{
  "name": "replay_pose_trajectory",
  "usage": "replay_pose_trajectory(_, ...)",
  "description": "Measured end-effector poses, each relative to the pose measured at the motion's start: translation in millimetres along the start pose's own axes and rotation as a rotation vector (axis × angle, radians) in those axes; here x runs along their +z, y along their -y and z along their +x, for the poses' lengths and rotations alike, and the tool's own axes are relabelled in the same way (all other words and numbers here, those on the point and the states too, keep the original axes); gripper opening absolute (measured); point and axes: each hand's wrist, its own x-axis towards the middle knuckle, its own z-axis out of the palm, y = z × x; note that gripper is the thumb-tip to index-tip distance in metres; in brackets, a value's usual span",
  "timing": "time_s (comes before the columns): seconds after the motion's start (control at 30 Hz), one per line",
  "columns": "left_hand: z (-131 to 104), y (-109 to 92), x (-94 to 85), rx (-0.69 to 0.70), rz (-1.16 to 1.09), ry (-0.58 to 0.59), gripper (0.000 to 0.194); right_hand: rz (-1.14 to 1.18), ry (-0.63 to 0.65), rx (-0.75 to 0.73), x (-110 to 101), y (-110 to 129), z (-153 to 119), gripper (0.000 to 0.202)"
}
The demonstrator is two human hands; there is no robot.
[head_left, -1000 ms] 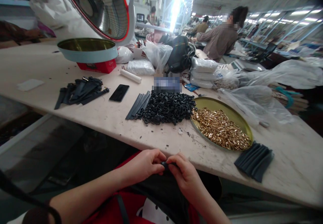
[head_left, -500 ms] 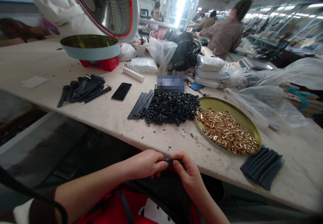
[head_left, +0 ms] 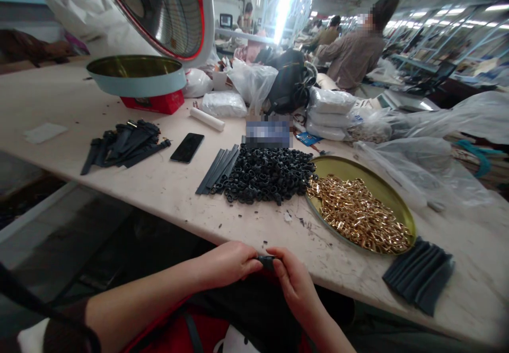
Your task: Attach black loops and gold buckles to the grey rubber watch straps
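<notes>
Between my two hands, just off the table's front edge, is a short dark strip [head_left: 265, 261]. My left hand [head_left: 235, 260] pinches its left end, and my right hand [head_left: 289, 272] grips the other end between thumb and fingers. Most of the strip is hidden by my fingers. Beyond my hands lies a heap of small black loops [head_left: 270, 175], with several flat dark strips [head_left: 218, 170] along its left side. To the right, a round gold-coloured tray [head_left: 401, 204] holds a pile of gold metal hooks [head_left: 360, 212]. More dark strips [head_left: 419, 274] lie in front of the tray.
On the left are a bundle of dark straps [head_left: 125, 143], a phone [head_left: 187, 148] and a white roll [head_left: 207, 119]. A pale blue tin [head_left: 139, 84] stands on a red box [head_left: 157, 102] under a round heater [head_left: 170, 14]. Plastic bags [head_left: 252, 85] line the back; a person [head_left: 356, 51] stands beyond.
Both hands have come slightly lower in view, still on the dark strip. My right fingers now cover more of its right end. The view has shifted a little.
</notes>
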Motion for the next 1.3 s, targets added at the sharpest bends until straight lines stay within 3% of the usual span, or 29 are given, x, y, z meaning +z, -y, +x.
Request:
replay_pose_trajectory(0.2,12,-13,-2.0,0.031,0.217,-0.068,0.033,-0.115,-0.071,-0.111,-4,-5,12,0.025)
replay_pose_trajectory(0.33,27,-12,-7.8,0.047,0.308,-0.186,0.033,-0.197,-0.126,-0.090,-12,-11,31,0.026)
replay_pose_trajectory(0.43,32,6,-38.4,-0.018,0.357,-0.378,0.030,-0.387,-0.148,-0.071,-22,-14,48,0.026)
replay_pose_trajectory(0.57,39,51,-105.6,-0.284,0.417,-0.631,0.030,-0.630,-0.173,-0.110,-35,-18,66,0.026)
replay_pose_trajectory(0.67,55,84,-144.5,-0.445,0.418,-0.651,0.027,-0.648,-0.239,-0.135,-44,-20,82,0.027)
replay_pose_trajectory(0.77,73,103,-159.8,-0.523,0.409,-0.605,0.027,-0.610,-0.269,-0.137,-49,-21,100,0.025)
replay_pose_trajectory(0.9,80,108,-161.3,-0.527,0.406,-0.601,0.022,-0.541,-0.309,-0.129,-48,-18,112,0.021)
replay_pose_trajectory(1.03,65,93,-153.7,-0.455,0.409,-0.691,0.012,-0.430,-0.312,-0.075,-46,-14,112,0.022)
replay_pose_trajectory(1.17,38,63,-127.4,-0.223,0.222,-0.762,0.005,-0.388,-0.353,0.087,-47,-14,116,0.026)
replay_pose_trajectory(1.3,16,36,-91.8,-0.104,-0.197,-0.620,0.025,-0.401,-0.327,0.056,-41,-14,128,0.020)
